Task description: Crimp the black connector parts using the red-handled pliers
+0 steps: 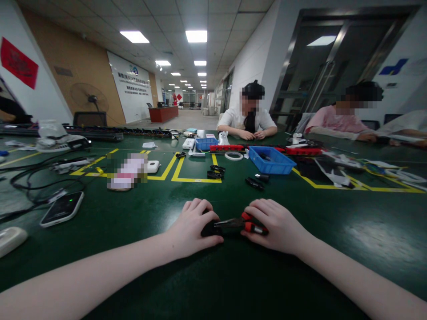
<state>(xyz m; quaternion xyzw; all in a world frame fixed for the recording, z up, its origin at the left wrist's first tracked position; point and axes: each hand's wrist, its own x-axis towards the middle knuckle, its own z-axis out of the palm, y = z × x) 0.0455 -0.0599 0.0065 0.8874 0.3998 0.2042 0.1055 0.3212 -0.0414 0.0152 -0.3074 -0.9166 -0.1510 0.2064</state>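
Both my hands rest on the green table (233,284) close in front of me. My left hand (191,226) is closed over a small black part (208,229) at its fingertips. My right hand (276,224) is closed round the red and black handles of a pair of pliers (245,226). The pliers' dark jaws point left and meet the black part between the two hands.
Several small black parts (216,171) lie beyond my hands inside yellow tape lines. A blue bin (271,160) stands at the right middle, a phone (62,208) and cables at the left. Two people sit across the table, their hands near red tools.
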